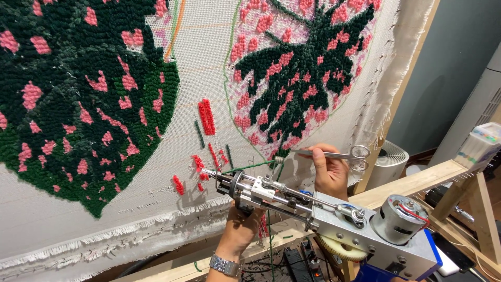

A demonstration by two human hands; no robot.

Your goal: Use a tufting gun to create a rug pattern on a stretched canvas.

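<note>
My left hand, with a metal watch on its wrist, grips the front handle of a metal tufting gun from below. The gun's needle tip points at the white backing cloth, near small red tufted marks. Just beyond the gun, my right hand holds silver scissors, blades pointing left at a strand of green yarn beside the cloth. Two dark green and pink tufted leaf shapes fill the cloth.
A wooden frame beam runs under the cloth to the right. A white round appliance stands behind it. A power strip and cables lie on the floor below. A pale plastic box sits on the frame at right.
</note>
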